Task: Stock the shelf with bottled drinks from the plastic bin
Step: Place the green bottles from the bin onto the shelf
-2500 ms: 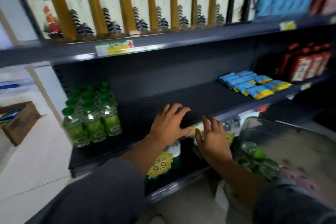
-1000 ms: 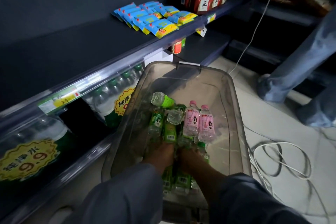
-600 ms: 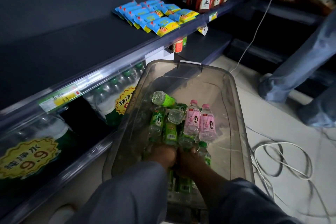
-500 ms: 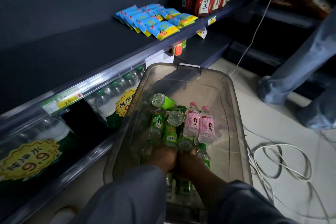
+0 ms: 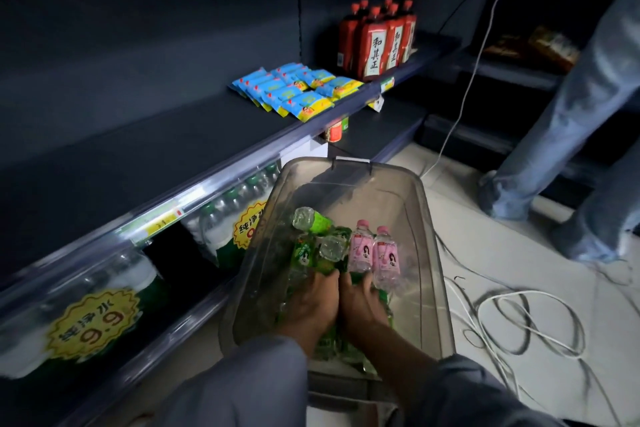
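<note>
Plastic bin [image 5: 429, 218]: clear and smoky, sitting on the pale floor just beside the lower shelf front, seen from the head camera.
Green bottles [image 5: 304, 251]: lying heaped toward the bin's near end and left wall, one tipped with its clear base showing.
Pink bottles [image 5: 362, 250]: two lying side by side, just right of the green heap, caps pointing to the bin's far end.
Left hand [image 5: 313, 302]: reaching down into the heap, fingers curling into the green bottles; which bottle it is gripping I cannot tell.
Right hand [image 5: 360, 302]: pressing against the left hand, fingertips touching the base of a pink bottle; whether it is grasping anything I cannot tell.
Middle shelf [image 5: 138, 149]: dark, carrying blue snack packets [image 5: 294, 88] at its front edge and red bottles [image 5: 379, 38] toward its far right end.
Bottom shelf: holding wrapped water packs [image 5: 97, 308] with yellow price stickers.
Floor, right of bin: white cable [image 5: 519, 315] lying in loops; another person's jeans leg [image 5: 561, 107] standing by the far right edge.
</note>
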A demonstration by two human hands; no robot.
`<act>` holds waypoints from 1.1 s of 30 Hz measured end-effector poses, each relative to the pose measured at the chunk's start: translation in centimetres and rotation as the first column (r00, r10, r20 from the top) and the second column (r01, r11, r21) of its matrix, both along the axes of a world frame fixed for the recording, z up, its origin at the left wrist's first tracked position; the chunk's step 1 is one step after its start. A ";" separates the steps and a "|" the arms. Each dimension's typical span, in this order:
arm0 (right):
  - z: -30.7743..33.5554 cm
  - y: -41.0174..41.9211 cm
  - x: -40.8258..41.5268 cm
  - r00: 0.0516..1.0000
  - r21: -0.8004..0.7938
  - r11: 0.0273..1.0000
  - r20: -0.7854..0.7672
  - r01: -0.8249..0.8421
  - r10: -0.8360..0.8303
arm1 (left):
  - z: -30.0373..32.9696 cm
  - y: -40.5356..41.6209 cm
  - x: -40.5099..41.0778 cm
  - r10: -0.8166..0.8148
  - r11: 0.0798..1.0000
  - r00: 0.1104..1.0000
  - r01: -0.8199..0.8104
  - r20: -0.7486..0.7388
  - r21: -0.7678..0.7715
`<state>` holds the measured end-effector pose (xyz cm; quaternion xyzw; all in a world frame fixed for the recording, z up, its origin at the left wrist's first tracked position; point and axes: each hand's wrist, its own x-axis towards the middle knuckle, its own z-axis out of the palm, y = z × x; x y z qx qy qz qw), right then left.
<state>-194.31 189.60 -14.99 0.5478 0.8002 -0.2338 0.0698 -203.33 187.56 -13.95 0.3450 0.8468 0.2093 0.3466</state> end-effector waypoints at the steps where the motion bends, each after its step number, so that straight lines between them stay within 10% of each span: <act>1: 0.7 -0.2 -0.1 0.999 0.060 0.998 -0.047 0.022 -0.019 | 1.5 -0.3 -0.1 -0.093 0.995 0.990 0.095 -0.102 0.013; 8: 7.2 -1.0 -1.1 0.961 0.315 0.949 -0.263 0.005 0.082 | 10.3 -3.0 -2.5 -0.319 0.927 0.787 0.375 -0.528 0.000; 33: 20.5 -13.7 -19.0 0.710 0.692 0.713 -0.445 -0.114 0.545 | 26.0 -23.0 -23.3 0.258 0.954 0.636 -0.046 -0.728 0.298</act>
